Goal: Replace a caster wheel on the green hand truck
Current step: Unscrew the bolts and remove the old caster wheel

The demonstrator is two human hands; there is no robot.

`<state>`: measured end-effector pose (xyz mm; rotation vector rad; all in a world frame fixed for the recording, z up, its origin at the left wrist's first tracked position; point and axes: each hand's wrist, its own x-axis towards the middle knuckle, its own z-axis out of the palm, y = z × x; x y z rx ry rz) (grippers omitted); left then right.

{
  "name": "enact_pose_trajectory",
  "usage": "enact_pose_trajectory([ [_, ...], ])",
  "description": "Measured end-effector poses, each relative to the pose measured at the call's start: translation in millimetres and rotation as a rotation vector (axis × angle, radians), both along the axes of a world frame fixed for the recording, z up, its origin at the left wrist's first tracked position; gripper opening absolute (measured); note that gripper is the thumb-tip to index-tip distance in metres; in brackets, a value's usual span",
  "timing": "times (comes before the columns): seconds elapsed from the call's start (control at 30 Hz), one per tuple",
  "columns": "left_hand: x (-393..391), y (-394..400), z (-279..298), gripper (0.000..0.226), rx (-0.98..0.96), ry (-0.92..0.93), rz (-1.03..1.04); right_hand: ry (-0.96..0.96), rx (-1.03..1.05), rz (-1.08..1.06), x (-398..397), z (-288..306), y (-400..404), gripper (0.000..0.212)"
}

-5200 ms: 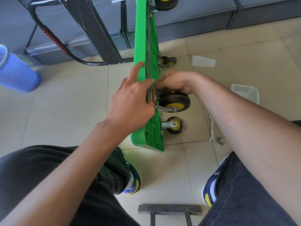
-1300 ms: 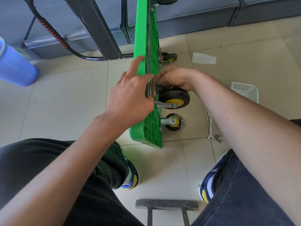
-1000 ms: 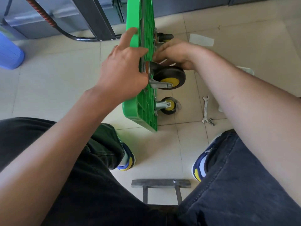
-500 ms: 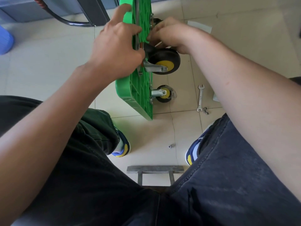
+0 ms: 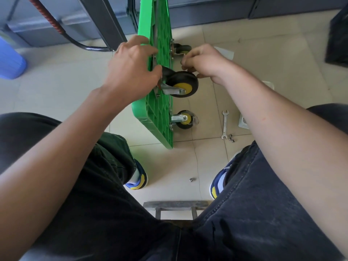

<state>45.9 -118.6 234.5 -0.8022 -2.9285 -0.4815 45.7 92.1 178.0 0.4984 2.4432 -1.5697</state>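
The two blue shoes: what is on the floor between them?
In the head view, one small loose nut lies on the bare tile between the left shoe and right shoe.

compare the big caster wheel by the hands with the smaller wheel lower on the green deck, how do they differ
The big caster wheel looks larger than the smaller wheel and sits higher on the green deck, between the left hand and right hand. No hand is near the smaller wheel, which sits close to the deck's bottom corner. The smaller wheel has a clear cover around it; the big one shows none. Both have black tyres, yellow hubs and metal brackets.
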Motion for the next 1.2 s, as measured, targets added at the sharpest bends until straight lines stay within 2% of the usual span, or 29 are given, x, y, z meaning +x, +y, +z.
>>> enact_pose_trajectory([
  [0.13,24,7,0,0.046,0.017,0.027,-0.028,0.039,-0.004,-0.030,17,3,4,0.013],
  [0.3,62,30,-5,0.038,-0.023,0.101,-0.106,0.078,-0.004,-0.085,39,-2,20,0.018],
  [0.4,80,43,-17,0.035,0.005,0.072,-0.173,0.104,-0.029,-0.149,51,-11,34,0.014],
  [0.53,97,59,-52,0.040,-0.002,-0.108,-0.190,0.071,-0.031,-0.229,68,-33,54,0.011],
  [0.73,109,76,-124,0.036,-0.096,-0.395,-0.159,-0.086,0.022,-0.228,104,-88,68,0.012],
  [0.93,117,83,-185,0.022,-0.240,-0.596,-0.114,-0.234,0.072,-0.195,148,-145,56,0.017],
  [1.2,135,72,-269,0.034,-0.329,-0.876,-0.028,-0.479,0.022,-0.135,199,-222,29,0.020],
])
